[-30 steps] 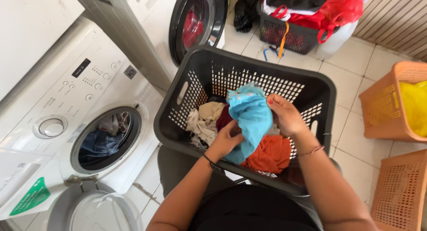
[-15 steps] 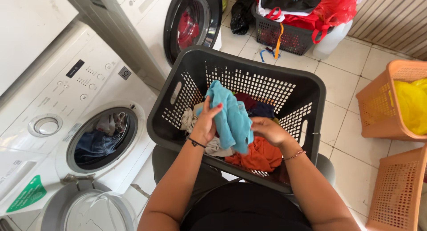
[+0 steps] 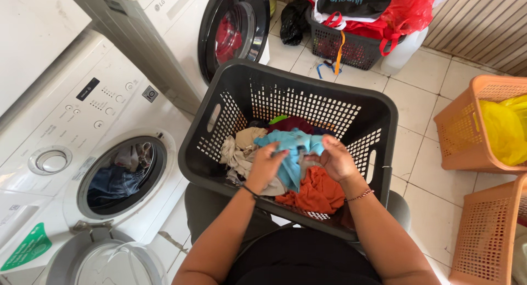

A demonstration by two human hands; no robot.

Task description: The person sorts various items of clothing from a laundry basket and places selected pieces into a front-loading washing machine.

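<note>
A dark grey laundry basket (image 3: pixel 379 106) sits in front of me, holding several clothes. Both hands are inside it, gripping a light blue garment (image 3: pixel 293 145). My left hand (image 3: pixel 267 165) clutches its left side and my right hand (image 3: pixel 336 160) holds its right side. Under the garment lie an orange cloth (image 3: pixel 313 191) and a beige cloth (image 3: pixel 241 150). To my left a white front-loading washing machine (image 3: pixel 71 131) stands with its door (image 3: pixel 104 263) swung open and clothes (image 3: pixel 118 172) inside the drum.
A second washer (image 3: pixel 233 27) stands behind the basket. Two orange baskets (image 3: pixel 466 126) sit at the right, one with a yellow bag (image 3: pixel 502 128). A dark crate (image 3: pixel 343 43) piled with red and black bags stands at the back on the tiled floor.
The blue garment, held up above the basket before, has come down lower into it. Both hands have drawn together on it, bunching it over the other clothes.
</note>
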